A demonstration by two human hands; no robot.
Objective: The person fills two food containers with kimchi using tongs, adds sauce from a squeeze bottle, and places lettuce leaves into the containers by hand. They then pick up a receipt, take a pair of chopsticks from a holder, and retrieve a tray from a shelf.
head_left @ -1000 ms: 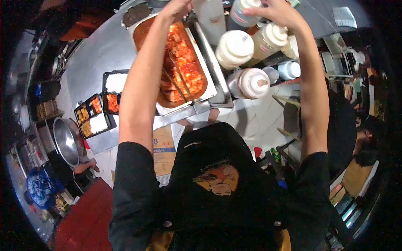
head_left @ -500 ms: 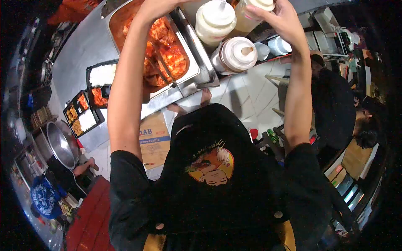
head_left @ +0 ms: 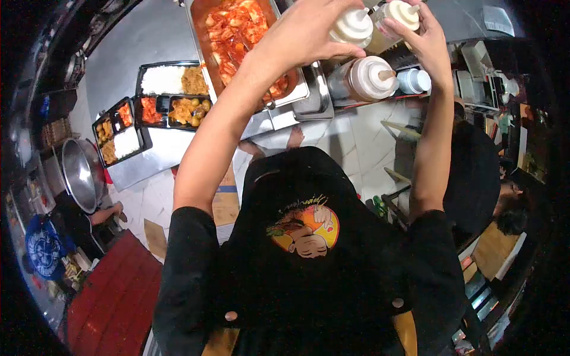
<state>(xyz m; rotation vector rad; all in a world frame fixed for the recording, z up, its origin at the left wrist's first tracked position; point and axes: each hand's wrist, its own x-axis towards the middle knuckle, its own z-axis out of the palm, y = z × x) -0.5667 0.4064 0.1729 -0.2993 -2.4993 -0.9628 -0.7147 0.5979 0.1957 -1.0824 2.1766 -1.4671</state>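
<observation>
At the top of the view my left hand (head_left: 317,32) is wrapped round a squeeze bottle with a white cap (head_left: 352,26). Beside it, my right hand (head_left: 428,38) grips another squeeze bottle with a pale cap (head_left: 404,13). A third squeeze bottle (head_left: 371,79), holding something brown, stands just below them, next to small white cups (head_left: 414,81). To the left, partly behind my left forearm, a metal tray (head_left: 200,44) holds red-sauced food (head_left: 234,32).
Two black compartment boxes with rice and other food, one larger (head_left: 172,80) and one smaller (head_left: 126,144), lie on the metal counter (head_left: 136,172). A metal bowl (head_left: 82,177) is at the left. People in dark clothes are at the right (head_left: 472,163) and lower left.
My left hand has moved right onto the white-capped bottle. My right hand still holds its bottle, now slightly farther right. The view has shifted, showing more of the larger food box.
</observation>
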